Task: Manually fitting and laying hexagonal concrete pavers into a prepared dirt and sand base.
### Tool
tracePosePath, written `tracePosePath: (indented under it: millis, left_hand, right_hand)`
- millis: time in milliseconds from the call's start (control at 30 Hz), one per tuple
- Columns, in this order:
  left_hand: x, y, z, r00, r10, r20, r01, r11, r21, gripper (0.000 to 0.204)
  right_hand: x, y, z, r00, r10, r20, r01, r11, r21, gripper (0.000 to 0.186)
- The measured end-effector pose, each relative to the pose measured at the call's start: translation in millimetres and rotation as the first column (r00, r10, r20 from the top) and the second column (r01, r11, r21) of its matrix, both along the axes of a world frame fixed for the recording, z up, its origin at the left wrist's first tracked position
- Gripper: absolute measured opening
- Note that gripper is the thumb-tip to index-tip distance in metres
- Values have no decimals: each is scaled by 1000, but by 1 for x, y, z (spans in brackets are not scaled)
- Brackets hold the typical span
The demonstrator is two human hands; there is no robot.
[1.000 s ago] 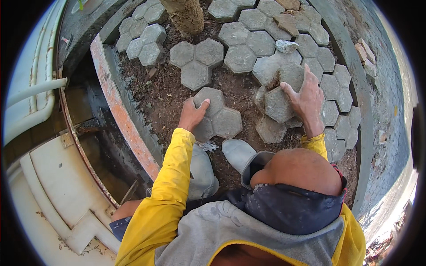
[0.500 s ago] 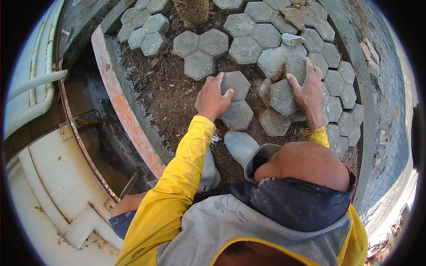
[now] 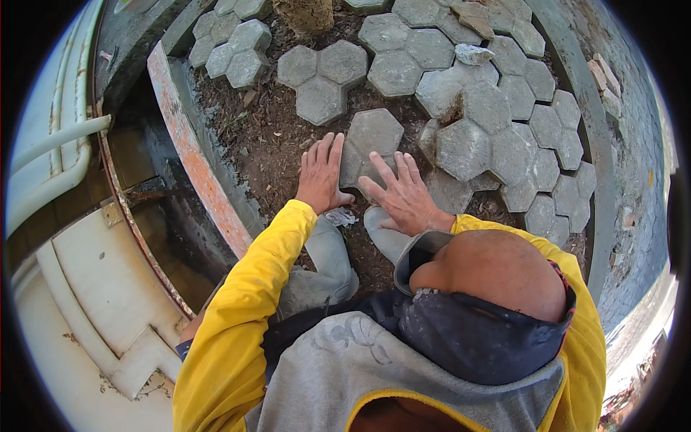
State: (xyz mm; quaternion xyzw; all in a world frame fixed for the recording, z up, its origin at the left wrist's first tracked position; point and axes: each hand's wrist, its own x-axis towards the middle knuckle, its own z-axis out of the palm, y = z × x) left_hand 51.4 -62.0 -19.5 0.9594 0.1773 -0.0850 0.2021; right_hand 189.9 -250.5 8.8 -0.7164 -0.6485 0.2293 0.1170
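A grey three-lobed concrete paver (image 3: 373, 135) lies on the soil just ahead of my boots. Along its left edge my left hand (image 3: 321, 175) rests with fingers stretched out and thumb apart. My right hand (image 3: 405, 193) is spread over the paver's near right part, which it partly hides. Neither hand is closed around it. To the right, another three-lobed paver (image 3: 463, 150) sits on top of other pavers, with soil on its far edge. A separate paver (image 3: 319, 99) lies beyond my left hand.
Interlocked pavers (image 3: 518, 93) run along a concrete curb (image 3: 599, 165) on the right. Stone chunks (image 3: 474, 55) lie on them. A tree trunk (image 3: 304, 16) stands at the far side. Leftward are an orange-stained board (image 3: 188, 155), a dark trench and white pipes (image 3: 61, 140).
My right hand has left the stacked paver on the right and come left onto the near paver. The left hand has shifted slightly left and nearer, now flatter beside that paver.
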Motion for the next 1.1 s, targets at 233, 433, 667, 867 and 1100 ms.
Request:
tracePosePath:
  millis: [233,433,667,867,1100]
  left_hand:
    - [2,5,-15,968,108,225,-84,990,-113,109]
    - [-2,3,-23,944,112,309,-79,990,-119,107]
    - [9,-3,-20,918,229,323,-203,973,-111,103]
    - [15,-13,-22,888,313,338,-293,950,-109,103]
    - [21,-17,-23,871,362,333,-340,932,-124,98]
  right_hand:
    - [-3,13,-9,990,-84,113,93,992,-83,83]
    - [2,11,-19,997,-5,82,6,1000,-16,79]
    - [25,18,-20,998,16,53,-20,997,75,75]
    - [48,25,-19,995,98,12,-98,987,126,76]
    - [51,31,-14,989,118,92,-124,990,64,79]
